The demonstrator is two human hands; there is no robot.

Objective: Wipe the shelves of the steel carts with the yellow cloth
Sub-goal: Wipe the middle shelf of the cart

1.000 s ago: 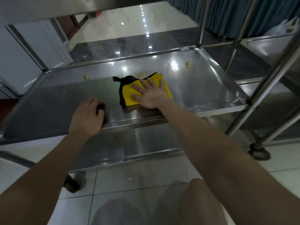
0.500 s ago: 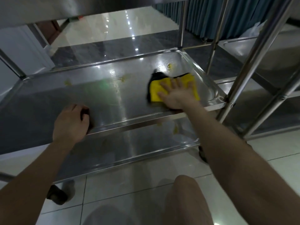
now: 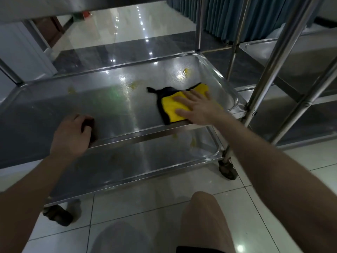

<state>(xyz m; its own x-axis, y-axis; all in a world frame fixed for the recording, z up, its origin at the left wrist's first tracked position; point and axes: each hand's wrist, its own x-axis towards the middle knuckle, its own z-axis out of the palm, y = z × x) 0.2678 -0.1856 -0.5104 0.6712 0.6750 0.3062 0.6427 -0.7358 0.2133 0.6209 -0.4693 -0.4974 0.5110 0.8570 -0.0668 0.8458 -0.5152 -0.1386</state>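
Fingers of the right hand [image 3: 198, 108] lie flat and spread on the yellow cloth [image 3: 171, 107], pressing it on the middle shelf [image 3: 54, 114] of the steel cart [image 3: 256, 103], right of the frame's middle near the shelf's right end. The left hand [image 3: 71, 136], left of the middle, curls its fingers over that shelf's front rim and grips it. Yellow spots [image 3: 186, 71] sit on the shelf behind the cloth.

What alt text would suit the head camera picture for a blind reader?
A person's right hand presses a yellow cloth on the middle shelf of a steel cart, near its right end. The left hand grips the shelf's front edge; yellow smears dot the shelf.
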